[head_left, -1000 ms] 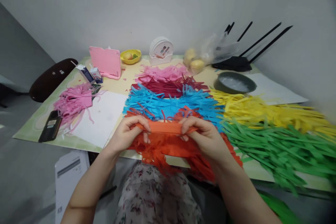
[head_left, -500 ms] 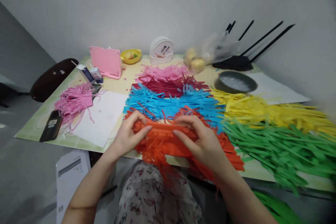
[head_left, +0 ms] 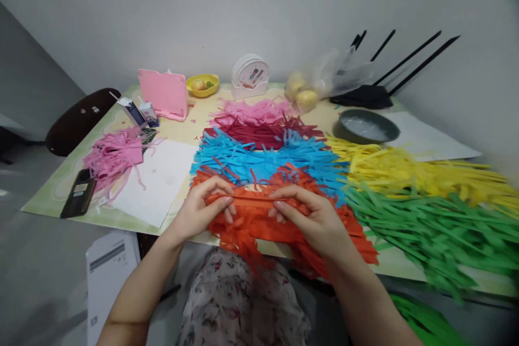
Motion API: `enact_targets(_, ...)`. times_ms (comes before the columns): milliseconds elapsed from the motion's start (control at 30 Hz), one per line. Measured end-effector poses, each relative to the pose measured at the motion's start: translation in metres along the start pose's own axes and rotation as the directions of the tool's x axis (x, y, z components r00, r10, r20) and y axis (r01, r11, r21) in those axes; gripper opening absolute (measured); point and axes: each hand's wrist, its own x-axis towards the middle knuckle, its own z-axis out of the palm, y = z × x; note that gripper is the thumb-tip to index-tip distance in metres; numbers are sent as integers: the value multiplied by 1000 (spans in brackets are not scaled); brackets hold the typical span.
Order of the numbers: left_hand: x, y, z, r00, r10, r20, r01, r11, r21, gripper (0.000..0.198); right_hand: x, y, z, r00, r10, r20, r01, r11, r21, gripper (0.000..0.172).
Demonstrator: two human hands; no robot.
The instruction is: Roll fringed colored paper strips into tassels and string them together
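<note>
Between my two hands is a fringed orange tissue-paper sheet (head_left: 259,227), its upper edge drawn into a narrow band. My left hand (head_left: 205,208) pinches this band between thumb and fingers on the left. On the right, my right hand (head_left: 306,213) pinches the same band. The cut strips hang over the table's front edge toward my lap. More orange fringe lies beneath and to the right. Just behind are blue fringed paper (head_left: 263,159), dark red fringed paper (head_left: 259,134) and pink fringed paper (head_left: 255,112).
Yellow fringe (head_left: 405,173) and green fringe (head_left: 430,221) cover the right side. A dark bowl (head_left: 365,126) and a router (head_left: 363,96) sit behind them. At left are a pink bundle (head_left: 113,157), white paper (head_left: 156,189), a phone (head_left: 78,193), drink cartons (head_left: 133,112) and a pink tablet case (head_left: 163,93).
The upper edge of the orange paper has become a narrower band between my hands. My fingers have curled lower behind it, and the grip stays on both sides.
</note>
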Motion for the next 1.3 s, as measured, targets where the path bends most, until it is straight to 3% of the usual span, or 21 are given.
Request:
enact_targets(267, 1, -9, 1, 997, 32, -67, -40, 990, -132, 16, 2, 12, 4, 999, -18, -52, 26, 985, 172, 12)
enact_targets(433, 1, -13, 1, 997, 37, -69, -46, 989, -138, 21, 0, 6, 5, 995, -87, -49, 88, 996, 14, 15)
enact_targets(500, 0, -11, 2, 996, 37, -85, -38, 999, -19, 23, -2, 2, 6, 989, -140, -47, 134, 984, -114, 15)
enact_targets(567, -2, -7, 2, 987, 104, -125, -77, 975, 209, 20, -5, -1, 7, 979, -196, -55, 174, 947, -269, 11)
enact_targets(667, -2, -2, 1, 967, 244, -74, -169, 831, 531, 9, -5, -1, 8, 953, -298, -53, 237, 845, -480, 21)
enact_targets(733, -2, -1, 0, 965, 263, -19, -192, 751, 632, 14, -4, -1, 9, 944, -326, -54, 247, 805, -540, 13)
enact_targets(800, -3, -2, -1, 970, 242, -22, -169, 737, 655, 8, -3, 0, 9, 958, -278, -71, 206, 839, -504, 8)
enact_targets(867, -3, -2, 0, 983, 176, -47, -119, 816, 566, 8, -3, 0, 9, 984, -160, -79, 122, 925, -360, 8)
enact_targets(933, -3, -2, 1, 996, 81, -42, -62, 936, 347, 11, -4, -1, 9, 998, -39, -52, 30, 986, -165, 8)
enact_targets(1000, -4, -2, 2, 1000, 8, -20, -5, 993, 114, 13, -4, -1, 10, 999, 33, -17, -33, 999, -27, 10)
enact_targets(1100, -3, -4, 2, 999, -40, -15, 40, 998, -44, 18, -4, -1, 11, 998, 60, 4, -60, 996, 67, 16)
enact_targets(1300, 0, -14, -2, 1000, -12, -19, 10, 994, -111, 18, 5, 10, 13, 1000, 14, -20, -9, 977, 215, 10)
